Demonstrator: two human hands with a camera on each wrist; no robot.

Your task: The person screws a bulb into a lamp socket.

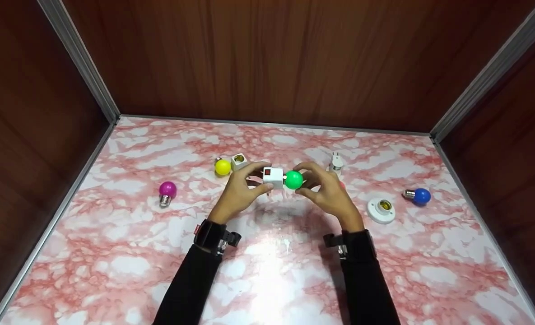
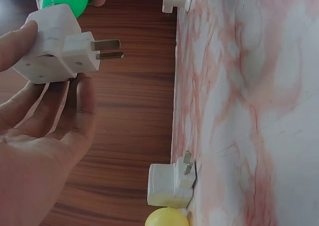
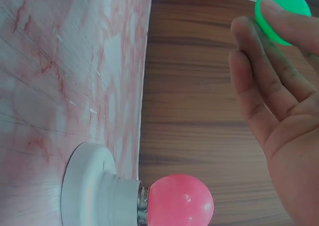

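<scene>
Above the table, my left hand (image 1: 242, 189) grips a white plug-in bulb socket (image 1: 273, 177) with a red switch. Two flat metal prongs (image 2: 107, 45) stick out of it in the left wrist view. My right hand (image 1: 330, 194) pinches a green bulb (image 1: 294, 179) between thumb and fingers. The bulb's metal base meets the socket's mouth, and how deep it sits I cannot tell. Beyond the left hand are a yellow bulb (image 1: 223, 167) and a second white plug-in socket (image 1: 239, 161). A pink bulb (image 3: 180, 201) sits in a round white holder (image 3: 84, 186) near the right hand.
On the pink marbled table (image 1: 136, 253) a magenta bulb (image 1: 168, 189) lies at left. To the right are a round white lamp holder (image 1: 381, 211) and a blue bulb (image 1: 421, 196). A white plug piece (image 1: 336, 161) stands further back. Brown wood panels (image 1: 267, 63) wall in the table.
</scene>
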